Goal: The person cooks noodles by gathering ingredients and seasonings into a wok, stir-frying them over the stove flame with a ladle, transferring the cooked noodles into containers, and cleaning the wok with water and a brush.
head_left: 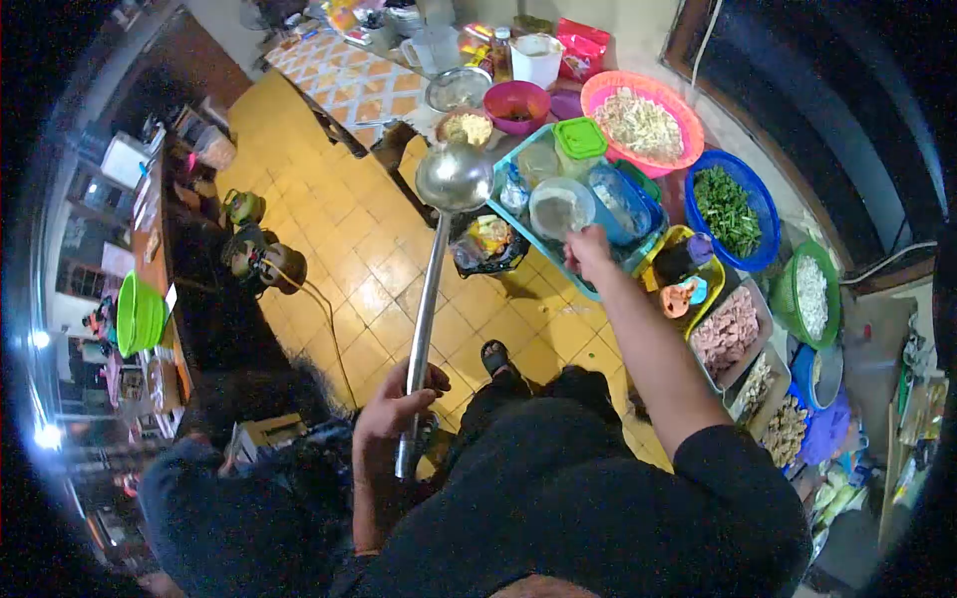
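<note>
My left hand (389,407) is wrapped round the long metal handle of a big ladle (455,177), its bowl raised away from me over the tiled floor. My right hand (588,251) reaches into a teal tray (518,231), fingers closed at the near edge of a round translucent tub (560,207) with pale contents. What those fingers grip is too small to make out. Beside that tub in the tray stand a container with a green lid (580,139) and a blue container (628,204).
Around the tray are a pink basin of shredded vegetable (640,125), a blue basket of chopped greens (728,209), a yellow basket (688,239) and a tray of pinkish meat (726,334). Gas cylinders (269,261) stand left. Another person (224,518) is close at my left.
</note>
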The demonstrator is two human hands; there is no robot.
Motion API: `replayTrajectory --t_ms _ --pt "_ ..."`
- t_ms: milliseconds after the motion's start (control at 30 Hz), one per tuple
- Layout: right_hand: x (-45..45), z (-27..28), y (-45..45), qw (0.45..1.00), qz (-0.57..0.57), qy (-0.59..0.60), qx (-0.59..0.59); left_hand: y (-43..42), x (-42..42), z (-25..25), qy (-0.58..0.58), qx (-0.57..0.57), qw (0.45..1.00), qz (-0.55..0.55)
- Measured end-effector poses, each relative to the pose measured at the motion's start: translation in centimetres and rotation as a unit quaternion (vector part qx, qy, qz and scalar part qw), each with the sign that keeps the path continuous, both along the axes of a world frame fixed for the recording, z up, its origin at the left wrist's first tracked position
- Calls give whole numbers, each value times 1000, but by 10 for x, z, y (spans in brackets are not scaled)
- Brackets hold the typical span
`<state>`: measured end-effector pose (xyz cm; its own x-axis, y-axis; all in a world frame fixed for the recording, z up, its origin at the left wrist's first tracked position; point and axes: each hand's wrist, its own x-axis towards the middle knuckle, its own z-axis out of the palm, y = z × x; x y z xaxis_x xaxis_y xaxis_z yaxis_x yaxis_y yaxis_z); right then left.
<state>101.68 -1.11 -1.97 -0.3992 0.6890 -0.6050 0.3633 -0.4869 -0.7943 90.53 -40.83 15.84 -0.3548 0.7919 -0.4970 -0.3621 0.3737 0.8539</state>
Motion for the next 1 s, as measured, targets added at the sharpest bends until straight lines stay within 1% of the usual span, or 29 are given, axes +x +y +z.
replayTrajectory --t_ms 33,67,100,133,167,233,267,300,333,367,400,433,467,533,600,633,667,700,767,800,833,900,933,967,1000 --pt "0 -13 13 1000 -11 -7 -8 6 -16 10 -7 -8 1000 -11" --pt "0 -20 25 955 16 -172 242 13 -33 18 -9 -15 1000 -21" --pt "-4 -25 35 821 47 -324 468 23 -51 23 -9 -20 999 -29" --pt "-2 20 31 821 140 -344 435 31 -65 28 -25 -27 999 -36" --pt "-2 28 33 823 135 -351 427 38 -77 32 -30 -32 998 -47" --pt "-3 32 36 771 223 -386 456 49 -97 36 -37 -5 998 -51" --pt "-1 36 31 771 224 -390 451 52 -113 30 -15 -30 995 -92" --pt "-1 39 21 780 243 -359 451 53 -125 32 -2 -79 992 -97" --pt "-2 40 17 788 261 -326 452 59 -131 37 -7 -75 993 -86" --pt "-2 41 15 789 263 -325 449 65 -137 41 -11 -72 994 -77" --pt "-2 40 11 811 232 -327 427 71 -146 43 -11 -79 994 -78" --pt "-3 36 8 831 198 -328 403 75 -157 44 -9 -88 990 -111" --pt "0 31 7 835 196 -328 397 81 -167 46 -7 -96 985 -146" --pt "15 22 10 894 88 -238 369 96 -184 52 -3 -116 978 -170" --pt "25 11 15 908 70 -237 337 112 -205 53 -1 -132 971 -201" --pt "30 7 15 920 59 -233 311 120 -218 50 -2 -112 967 -229" --pt "29 13 13 937 18 -243 252 130 -230 49 -4 -90 962 -258" --pt "32 17 12 936 6 -249 247 140 -239 51 -5 -91 958 -271" --pt "35 24 8 938 -12 -253 235 162 -259 60 9 -151 935 -322" --pt "34 30 6 939 -24 -255 230 181 -269 67 42 -162 908 -385" --pt "33 38 4 942 -31 -238 234 190 -280 65 42 -164 900 -402" --pt "32 41 -10 944 -54 -228 234 206 -302 61 85 -119 882 -448" --pt "32 34 -16 945 -81 -221 228 215 -309 64 111 -122 867 -470" --pt "31 27 -20 946 -106 -213 222 223 -318 65 112 -118 861 -482" --pt "29 19 -26 936 -106 -247 227 230 -327 66 113 -119 851 -498"
